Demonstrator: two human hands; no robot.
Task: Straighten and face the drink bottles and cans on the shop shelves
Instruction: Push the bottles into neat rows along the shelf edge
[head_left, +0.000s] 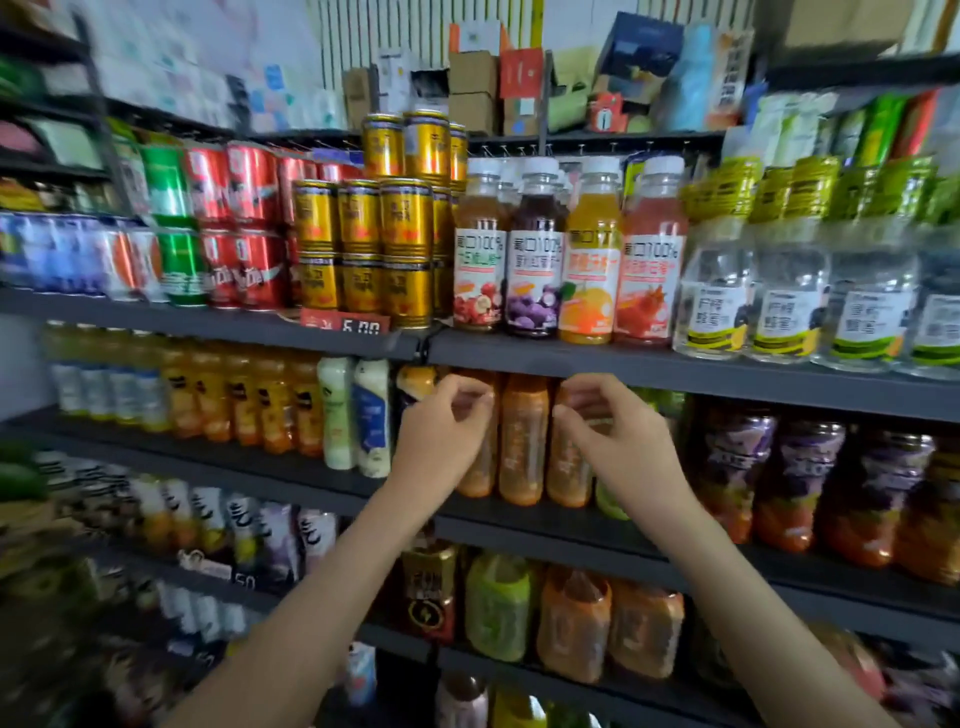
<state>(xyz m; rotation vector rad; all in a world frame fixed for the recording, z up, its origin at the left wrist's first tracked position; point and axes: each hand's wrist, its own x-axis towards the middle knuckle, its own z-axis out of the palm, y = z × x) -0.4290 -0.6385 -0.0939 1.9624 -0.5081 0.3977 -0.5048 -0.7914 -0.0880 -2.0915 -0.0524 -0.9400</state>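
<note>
Reaching toward the shelf's (571, 535) front edge, my left hand (441, 431) and right hand (610, 434) were half-curled against the orange bottles (523, 441). Whether either gripped one I couldn't tell. The middle one stood upright between them, equally near both.

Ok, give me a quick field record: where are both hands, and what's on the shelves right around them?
left hand: fingers curled at the left orange bottle; grip unclear through blur
right hand: fingers curled at the right orange bottle; grip unclear
middle orange bottle: upright between the hands, untouched
shelf above: stacked gold cans; four juice bottles, labels facing front
image quality: blurred toward the edges
</note>
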